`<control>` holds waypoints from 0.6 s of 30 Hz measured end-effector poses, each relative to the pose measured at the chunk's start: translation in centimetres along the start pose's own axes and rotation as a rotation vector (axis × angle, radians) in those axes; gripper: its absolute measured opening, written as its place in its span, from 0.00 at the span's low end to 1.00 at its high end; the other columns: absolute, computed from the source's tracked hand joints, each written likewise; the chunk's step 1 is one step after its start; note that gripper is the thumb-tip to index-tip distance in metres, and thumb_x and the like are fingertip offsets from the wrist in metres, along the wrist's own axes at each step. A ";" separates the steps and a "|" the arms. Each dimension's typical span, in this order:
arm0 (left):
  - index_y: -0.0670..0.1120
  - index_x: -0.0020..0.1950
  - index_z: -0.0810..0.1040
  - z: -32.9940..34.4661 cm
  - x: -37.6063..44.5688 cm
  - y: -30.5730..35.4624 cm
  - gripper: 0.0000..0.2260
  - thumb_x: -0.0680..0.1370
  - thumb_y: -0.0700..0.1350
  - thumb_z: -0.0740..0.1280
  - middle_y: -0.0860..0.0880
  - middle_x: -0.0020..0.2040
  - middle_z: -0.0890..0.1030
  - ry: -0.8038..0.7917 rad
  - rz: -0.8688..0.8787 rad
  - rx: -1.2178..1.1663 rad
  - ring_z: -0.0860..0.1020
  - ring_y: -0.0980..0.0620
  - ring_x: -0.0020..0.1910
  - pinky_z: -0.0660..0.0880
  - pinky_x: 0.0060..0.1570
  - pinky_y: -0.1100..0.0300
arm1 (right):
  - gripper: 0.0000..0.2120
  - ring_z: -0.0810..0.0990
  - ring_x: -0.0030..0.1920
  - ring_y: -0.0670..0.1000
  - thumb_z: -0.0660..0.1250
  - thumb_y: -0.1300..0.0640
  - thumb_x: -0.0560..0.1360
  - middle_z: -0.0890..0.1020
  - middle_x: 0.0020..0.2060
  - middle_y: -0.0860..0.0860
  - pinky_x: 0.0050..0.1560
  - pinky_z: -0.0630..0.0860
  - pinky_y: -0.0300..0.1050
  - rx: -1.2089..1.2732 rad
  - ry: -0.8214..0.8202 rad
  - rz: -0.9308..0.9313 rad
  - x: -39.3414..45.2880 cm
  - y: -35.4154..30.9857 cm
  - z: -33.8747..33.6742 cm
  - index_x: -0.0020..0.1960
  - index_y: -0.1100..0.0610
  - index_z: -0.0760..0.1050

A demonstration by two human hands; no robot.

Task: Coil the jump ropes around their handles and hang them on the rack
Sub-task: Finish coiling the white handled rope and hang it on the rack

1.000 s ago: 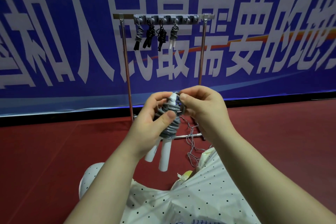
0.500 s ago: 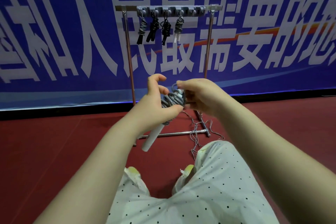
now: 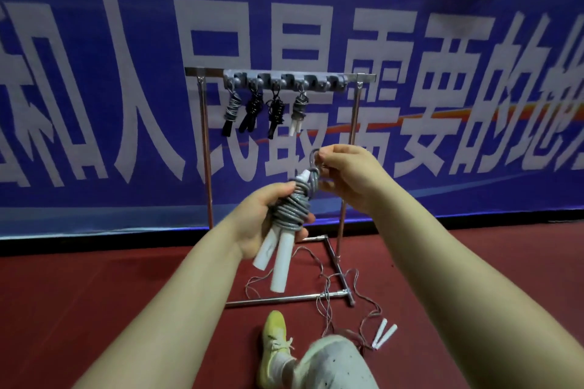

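Gripping coiled rope (image 3: 292, 210), both hands

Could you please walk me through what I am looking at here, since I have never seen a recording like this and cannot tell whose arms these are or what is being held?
There is no machine: the one picture comes from a camera worn on a person's head, looking forward and down, so the two bare arms belong to the wearer. The left hand grips a coiled jump rope, grey cord wound round its two white handles. The right hand pinches a small loop of cord at the top of that bundle, likely for hanging it. Ahead stands a metal rack in front of a blue banner; four coiled ropes hang from its hooks, with free hooks to their right. On the red floor lies a loose rope with white handles, uncoiled. A yellow shoe shows below.
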State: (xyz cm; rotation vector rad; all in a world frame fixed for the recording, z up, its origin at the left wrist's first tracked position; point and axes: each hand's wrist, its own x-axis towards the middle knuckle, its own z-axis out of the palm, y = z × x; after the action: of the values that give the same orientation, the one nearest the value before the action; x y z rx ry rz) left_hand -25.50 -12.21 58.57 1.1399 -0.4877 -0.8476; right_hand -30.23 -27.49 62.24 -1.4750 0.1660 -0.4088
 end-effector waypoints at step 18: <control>0.42 0.50 0.79 -5.2 32.5 8.5 0.16 0.75 0.54 0.66 0.46 0.35 0.81 0.161 -0.015 0.234 0.79 0.50 0.33 0.76 0.31 0.61 | 0.12 0.83 0.41 0.51 0.67 0.61 0.76 0.82 0.46 0.57 0.35 0.79 0.42 0.021 0.091 0.043 29.7 -0.2 -8.3 0.58 0.62 0.74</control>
State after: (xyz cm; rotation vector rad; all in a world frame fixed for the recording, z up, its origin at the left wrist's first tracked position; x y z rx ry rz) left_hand 0.79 -33.46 62.14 1.4159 -0.4537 -0.7173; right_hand -5.92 -46.10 65.73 -1.4303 0.2650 -0.4418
